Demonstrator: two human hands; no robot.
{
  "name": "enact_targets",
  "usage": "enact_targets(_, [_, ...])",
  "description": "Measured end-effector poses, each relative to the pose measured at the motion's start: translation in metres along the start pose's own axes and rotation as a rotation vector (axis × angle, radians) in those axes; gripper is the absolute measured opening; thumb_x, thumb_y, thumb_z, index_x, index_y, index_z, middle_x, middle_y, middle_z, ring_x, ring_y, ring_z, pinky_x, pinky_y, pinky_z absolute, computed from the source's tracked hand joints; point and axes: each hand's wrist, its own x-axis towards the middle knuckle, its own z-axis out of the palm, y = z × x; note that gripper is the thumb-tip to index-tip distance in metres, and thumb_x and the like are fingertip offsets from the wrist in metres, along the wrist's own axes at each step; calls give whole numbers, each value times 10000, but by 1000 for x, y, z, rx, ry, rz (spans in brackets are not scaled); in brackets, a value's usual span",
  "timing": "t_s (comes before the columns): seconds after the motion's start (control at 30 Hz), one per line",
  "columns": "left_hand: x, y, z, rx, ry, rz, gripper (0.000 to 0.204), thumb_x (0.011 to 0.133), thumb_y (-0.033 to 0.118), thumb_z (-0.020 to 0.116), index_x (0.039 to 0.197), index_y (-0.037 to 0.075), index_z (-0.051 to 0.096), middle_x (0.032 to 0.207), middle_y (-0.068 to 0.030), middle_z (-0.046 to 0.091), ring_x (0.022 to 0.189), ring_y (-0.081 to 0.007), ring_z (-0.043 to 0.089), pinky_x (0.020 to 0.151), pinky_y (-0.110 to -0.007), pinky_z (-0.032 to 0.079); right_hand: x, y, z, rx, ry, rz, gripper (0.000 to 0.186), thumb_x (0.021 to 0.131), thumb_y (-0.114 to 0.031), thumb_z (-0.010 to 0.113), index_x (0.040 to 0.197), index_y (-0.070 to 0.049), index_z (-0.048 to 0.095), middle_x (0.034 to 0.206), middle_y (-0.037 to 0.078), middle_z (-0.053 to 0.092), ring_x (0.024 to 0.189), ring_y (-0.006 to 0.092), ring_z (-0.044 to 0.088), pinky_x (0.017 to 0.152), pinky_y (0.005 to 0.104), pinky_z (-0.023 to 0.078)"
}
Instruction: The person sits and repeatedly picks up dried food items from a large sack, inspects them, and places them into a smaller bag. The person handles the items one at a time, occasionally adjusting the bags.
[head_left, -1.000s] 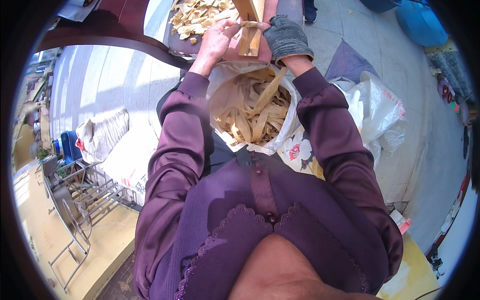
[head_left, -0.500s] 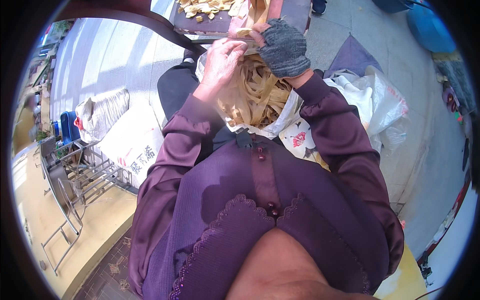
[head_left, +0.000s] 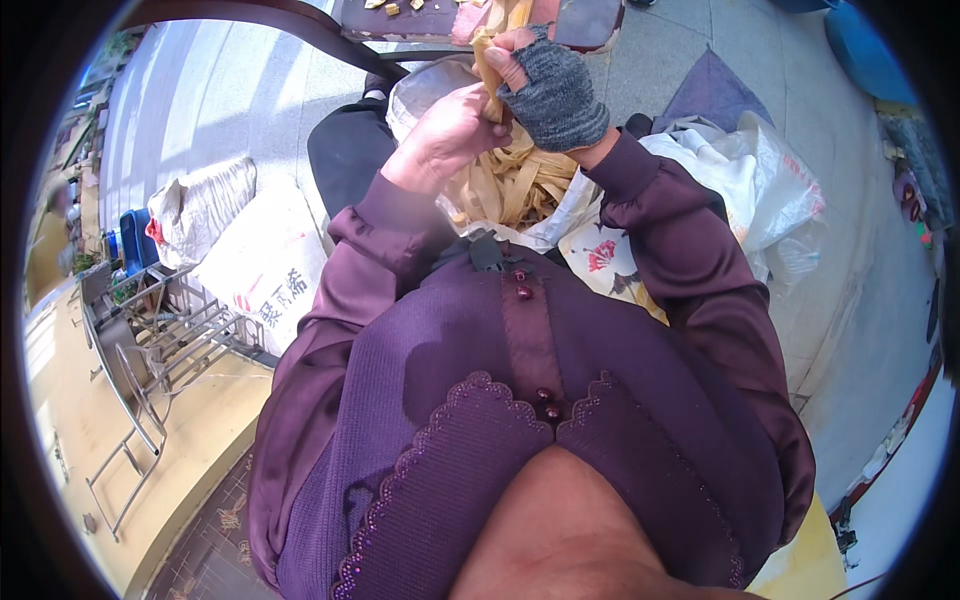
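Note:
My bare left hand (head_left: 455, 128) and my right hand (head_left: 550, 90), in a grey fingerless knitted glove, meet above an open white bag (head_left: 562, 222). A tan, flat, ribbon-like strip (head_left: 487, 72) stands between them. The right thumb and fingers pinch its upper part. Its lower end is in the closed fingers of my left hand. Below, the bag is filled with a tangle of similar tan strips (head_left: 530, 180), partly covered by my hands. Just beyond, a cushioned seat (head_left: 410, 22) carries small tan pieces and longer strips on a pink patch.
White sacks (head_left: 270, 255) stand at the left beside a metal-framed folding stand (head_left: 180, 340). At the right lie clear and white plastic bags (head_left: 775, 200) and a dark grey cloth (head_left: 712, 90). A blue tub (head_left: 868, 55) is at the far right.
The tan strip now stands upright between my hands. My left hand has moved down and right, closing on its lower end. The right hand has moved slightly up and left.

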Motion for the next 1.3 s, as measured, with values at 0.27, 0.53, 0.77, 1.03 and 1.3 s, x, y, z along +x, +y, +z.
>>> enact_targets(0.27, [-17, 30, 43, 1703, 605, 851, 204, 809, 68, 498, 985, 82, 600, 904, -123, 592, 854, -305, 587, 755, -390, 478, 2, 8, 19, 993, -20, 826, 286, 941, -279, 511, 1086, -35, 542, 843, 96, 585, 654, 173, 574, 556, 278, 473])
enact_targets(0.53, [-13, 35, 30, 1449, 418, 917, 202, 821, -47, 456, 962, 44, 568, 883, -110, 540, 826, -265, 588, 743, -321, 470, 4, 6, 4, 1342, -345, 933, 329, 939, -335, 504, 1014, -18, 551, 763, 73, 577, 518, 97, 509, 455, 188, 406])
enact_targets(0.77, [-14, 29, 17, 614, 201, 478, 198, 925, 61, 379, 998, 11, 556, 986, -69, 582, 890, -198, 583, 802, -329, 462, 19, -12, -19, 433, -269, 320, 327, 898, -344, 574, 1036, -51, 627, 898, 100, 621, 833, 236, 608, 735, 320, 480])
enact_targets(1.03, [-15, 53, 42, 482, 228, 372, 456, 713, 47, 686, 1142, 24, 537, 1036, -151, 560, 960, -263, 573, 836, -324, 457, 23, 16, -16, 1003, -349, 780, 215, 880, -220, 617, 998, -41, 621, 670, 9, 569, 606, 128, 560, 549, 258, 446])
enact_targets(1.3, [-4, 27, 29, 493, 308, 697, 262, 965, 187, 511, 1106, -22, 583, 968, -85, 636, 840, -150, 632, 755, -262, 535, 24, 15, -10, 1308, -237, 1004, 315, 879, -318, 629, 989, -23, 614, 693, 27, 580, 562, 106, 587, 520, 222, 487])
